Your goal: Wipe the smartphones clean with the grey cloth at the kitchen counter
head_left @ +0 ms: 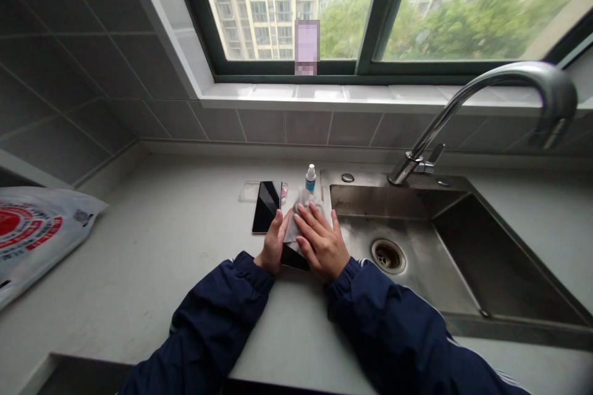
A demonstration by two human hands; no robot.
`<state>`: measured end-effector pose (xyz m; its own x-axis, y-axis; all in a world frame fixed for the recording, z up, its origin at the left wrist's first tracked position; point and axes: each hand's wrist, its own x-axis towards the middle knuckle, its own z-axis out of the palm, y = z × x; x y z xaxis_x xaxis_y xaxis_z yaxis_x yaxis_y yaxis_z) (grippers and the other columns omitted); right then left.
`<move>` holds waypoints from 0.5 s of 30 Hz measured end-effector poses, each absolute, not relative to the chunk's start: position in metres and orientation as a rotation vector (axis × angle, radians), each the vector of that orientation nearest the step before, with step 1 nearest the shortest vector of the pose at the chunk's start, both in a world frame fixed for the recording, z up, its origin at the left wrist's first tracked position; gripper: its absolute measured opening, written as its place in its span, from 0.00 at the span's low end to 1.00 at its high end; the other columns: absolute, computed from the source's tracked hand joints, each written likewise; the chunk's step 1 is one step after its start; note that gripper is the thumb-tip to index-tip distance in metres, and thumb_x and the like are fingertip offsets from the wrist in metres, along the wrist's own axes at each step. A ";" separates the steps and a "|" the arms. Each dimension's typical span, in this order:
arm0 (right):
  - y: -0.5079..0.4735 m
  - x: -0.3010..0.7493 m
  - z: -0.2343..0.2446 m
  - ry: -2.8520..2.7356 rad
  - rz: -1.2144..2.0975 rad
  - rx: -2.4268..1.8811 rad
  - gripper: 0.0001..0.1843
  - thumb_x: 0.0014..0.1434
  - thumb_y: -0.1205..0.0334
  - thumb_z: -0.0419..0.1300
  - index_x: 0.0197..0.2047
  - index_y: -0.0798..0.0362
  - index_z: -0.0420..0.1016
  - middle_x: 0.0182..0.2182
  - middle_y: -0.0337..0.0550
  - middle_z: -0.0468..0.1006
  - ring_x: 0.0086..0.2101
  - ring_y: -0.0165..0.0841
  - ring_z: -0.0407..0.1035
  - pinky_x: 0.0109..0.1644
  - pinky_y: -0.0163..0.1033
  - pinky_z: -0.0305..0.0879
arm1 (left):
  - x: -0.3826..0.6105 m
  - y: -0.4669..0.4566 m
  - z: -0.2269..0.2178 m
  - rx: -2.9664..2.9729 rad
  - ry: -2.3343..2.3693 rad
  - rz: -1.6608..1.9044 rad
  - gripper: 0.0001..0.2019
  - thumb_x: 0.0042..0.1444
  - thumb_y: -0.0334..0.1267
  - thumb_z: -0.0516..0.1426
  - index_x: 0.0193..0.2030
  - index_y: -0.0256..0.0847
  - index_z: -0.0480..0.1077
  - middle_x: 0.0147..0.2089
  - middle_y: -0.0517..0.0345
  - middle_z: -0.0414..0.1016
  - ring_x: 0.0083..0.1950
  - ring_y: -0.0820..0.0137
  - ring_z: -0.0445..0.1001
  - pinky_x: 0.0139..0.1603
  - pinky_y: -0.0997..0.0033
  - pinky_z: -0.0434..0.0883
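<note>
My left hand (274, 243) grips the left edge of a dark, glossy phone-like device (295, 257), thumb pointing up. Most of that device is covered by a light grey cloth (291, 231). My right hand (322, 241) presses the cloth onto it, fingers spread and nearly flat. Just beyond the cloth stands a small spray bottle (311, 179) with a white cap and blue label. To the left of my hands a black phone (267, 207) lies face up on the counter, partly over a clear phone case (249, 191).
A steel sink (393, 228) with a curved faucet (463, 95) is close on the right. The pale counter (185, 222) extends left to a white plastic bag (37, 234) with red print. A window (296, 68) and its sill are behind.
</note>
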<state>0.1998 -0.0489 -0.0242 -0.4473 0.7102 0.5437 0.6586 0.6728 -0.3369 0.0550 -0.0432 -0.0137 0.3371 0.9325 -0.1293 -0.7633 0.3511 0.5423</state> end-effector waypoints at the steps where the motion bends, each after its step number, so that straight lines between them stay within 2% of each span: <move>1: -0.048 0.201 -0.025 -2.213 0.096 -1.073 0.26 0.71 0.58 0.48 0.70 0.51 0.60 0.69 0.49 0.59 0.70 0.44 0.47 0.72 0.63 0.28 | 0.056 -0.044 -0.016 0.438 0.460 1.148 0.37 0.62 0.59 0.53 0.70 0.36 0.58 0.66 0.42 0.67 0.71 0.51 0.60 0.72 0.52 0.56; 4: -0.048 0.201 -0.027 -2.212 0.091 -1.096 0.27 0.71 0.58 0.48 0.71 0.52 0.57 0.69 0.50 0.57 0.70 0.46 0.45 0.71 0.65 0.30 | 0.057 -0.044 -0.020 0.457 0.457 1.146 0.37 0.62 0.59 0.53 0.71 0.37 0.58 0.68 0.43 0.66 0.73 0.51 0.57 0.73 0.52 0.53; 7: -0.050 0.200 -0.028 -2.212 0.103 -1.065 0.26 0.71 0.58 0.49 0.70 0.52 0.60 0.69 0.50 0.59 0.70 0.45 0.46 0.71 0.65 0.28 | 0.057 -0.045 -0.020 0.451 0.488 1.199 0.36 0.62 0.57 0.54 0.71 0.38 0.58 0.68 0.45 0.66 0.72 0.52 0.57 0.73 0.52 0.54; 11: -0.055 0.195 -0.028 -2.227 0.120 -0.959 0.23 0.70 0.60 0.50 0.66 0.51 0.65 0.66 0.49 0.64 0.69 0.44 0.50 0.72 0.63 0.26 | 0.055 -0.044 -0.011 0.443 0.501 1.285 0.33 0.63 0.58 0.53 0.69 0.40 0.61 0.63 0.45 0.71 0.68 0.52 0.65 0.69 0.52 0.61; 15: -0.059 0.190 -0.028 -2.230 0.135 -0.839 0.20 0.68 0.61 0.53 0.62 0.51 0.70 0.62 0.47 0.71 0.66 0.43 0.57 0.73 0.62 0.26 | 0.047 -0.040 -0.002 0.394 0.498 1.346 0.34 0.62 0.61 0.50 0.65 0.39 0.65 0.58 0.43 0.75 0.60 0.50 0.72 0.61 0.49 0.69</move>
<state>0.1903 -0.0592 -0.0283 -0.5145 0.6065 0.6062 0.5289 0.7809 -0.3324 0.0473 -0.0403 -0.0017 0.1465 0.9827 -0.1136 -0.8204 0.1849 0.5410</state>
